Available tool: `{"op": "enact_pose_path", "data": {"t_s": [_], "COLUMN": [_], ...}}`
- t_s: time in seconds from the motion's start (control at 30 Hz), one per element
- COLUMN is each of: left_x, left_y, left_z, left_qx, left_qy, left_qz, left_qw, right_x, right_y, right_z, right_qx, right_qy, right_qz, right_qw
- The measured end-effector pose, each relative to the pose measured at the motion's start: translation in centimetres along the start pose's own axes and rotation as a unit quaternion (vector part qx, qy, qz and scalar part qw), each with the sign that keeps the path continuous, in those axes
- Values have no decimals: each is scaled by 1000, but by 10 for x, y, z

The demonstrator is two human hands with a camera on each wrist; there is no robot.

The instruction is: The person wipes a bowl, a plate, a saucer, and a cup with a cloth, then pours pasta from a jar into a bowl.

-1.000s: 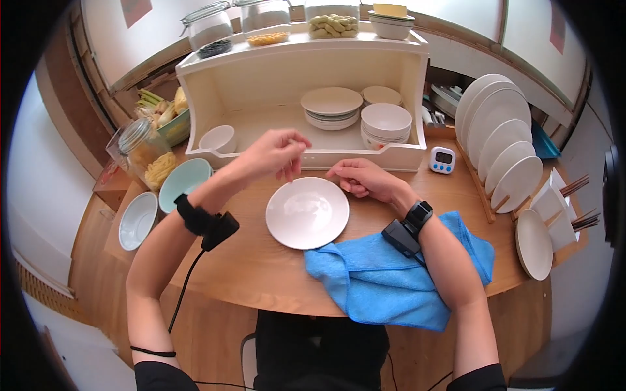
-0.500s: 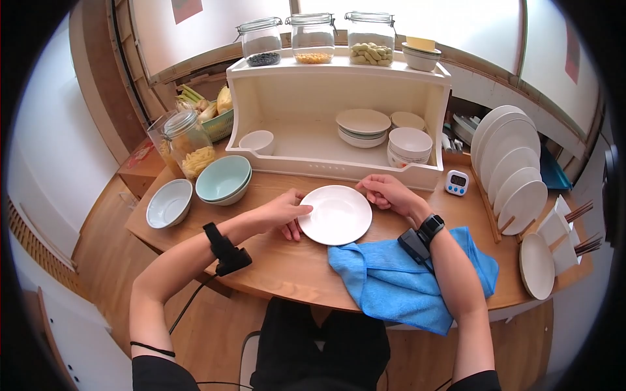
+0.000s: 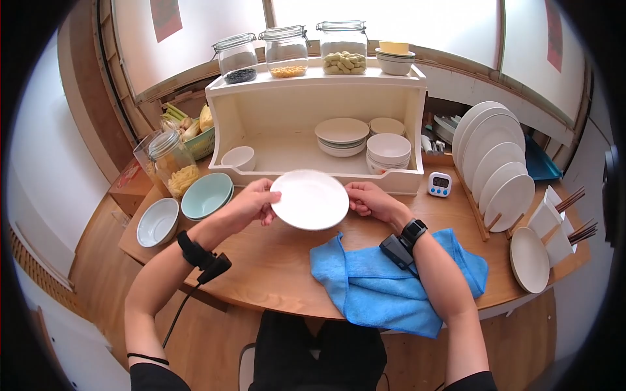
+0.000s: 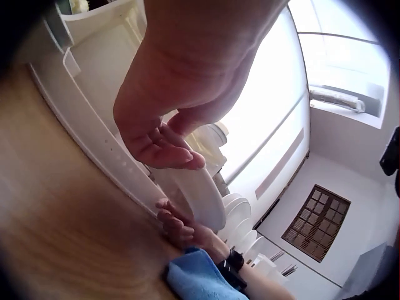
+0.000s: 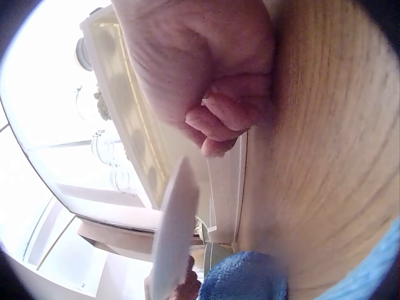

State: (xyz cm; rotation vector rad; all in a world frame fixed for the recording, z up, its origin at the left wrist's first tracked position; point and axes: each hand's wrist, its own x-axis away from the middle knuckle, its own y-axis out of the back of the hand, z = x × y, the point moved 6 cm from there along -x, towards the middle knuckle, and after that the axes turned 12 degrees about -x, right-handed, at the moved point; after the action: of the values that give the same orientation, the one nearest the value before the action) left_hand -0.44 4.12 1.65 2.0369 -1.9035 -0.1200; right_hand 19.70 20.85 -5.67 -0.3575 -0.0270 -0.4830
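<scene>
A round white plate (image 3: 310,200) is raised above the wooden table, its left rim pinched by my left hand (image 3: 256,201). In the left wrist view, the thumb and fingers of my left hand (image 4: 178,112) grip the tilted plate (image 4: 199,190). Beside the right rim is my right hand (image 3: 376,201), fingers loosely curled. The right wrist view has a small gap between this hand (image 5: 209,81) and the plate (image 5: 175,231); nothing shows in its fingers. A blue cloth (image 3: 385,280) lies below the right wrist.
Behind the hands stands a white shelf (image 3: 261,104) with bowls and plates, jars on top. Bowls (image 3: 207,195) sit at the left. At the right are a timer (image 3: 439,184), a rack of upright plates (image 3: 499,159) and a leaning oval dish (image 3: 529,259).
My left hand has moved down to the plate's left side, taken hold of the rim and lifted it off the table. My right hand stays near the right side. The head view has shifted.
</scene>
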Motion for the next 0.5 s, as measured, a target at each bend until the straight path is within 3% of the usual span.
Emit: {"op": "enact_pose_path", "data": {"t_s": [0.03,0.23,0.5], "left_x": [-2,-78,-184], "left_y": [0,32,12], "left_z": [-13,-36,-44], "left_qx": [11,58,73], "left_qy": [-24,-46,-26], "left_qz": [7,-115,-119], "left_qw": [1000,991,990], "right_x": [1,2,3], "right_y": [-2,-4,-7], "right_z": [2,3,5], "right_qx": [0,5,-3], "right_qy": [1,-5,-17], "right_qz": [0,-5,19], "right_qw": [1000,1000,1000]}}
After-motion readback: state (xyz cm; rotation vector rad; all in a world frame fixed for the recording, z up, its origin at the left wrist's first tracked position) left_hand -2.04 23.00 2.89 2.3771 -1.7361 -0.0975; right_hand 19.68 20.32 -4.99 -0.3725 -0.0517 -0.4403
